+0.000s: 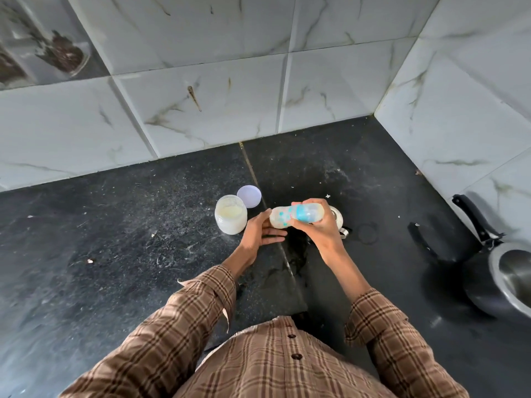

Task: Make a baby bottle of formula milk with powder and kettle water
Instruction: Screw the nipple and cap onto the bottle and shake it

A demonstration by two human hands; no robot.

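A clear baby bottle with blue print lies sideways in the air, its base pointing left. My right hand grips the bottle at its right end. My left hand is held flat with straight fingers, its palm against the bottle's base. An open glass jar of pale formula powder stands on the dark counter just left of my left hand. Its lilac lid lies flat behind it. A small metal vessel is mostly hidden behind my right hand.
The black stone counter meets white marble-look tiled walls at the back and right. A steel pan with a black handle sits at the right edge. White specks are scattered over the counter.
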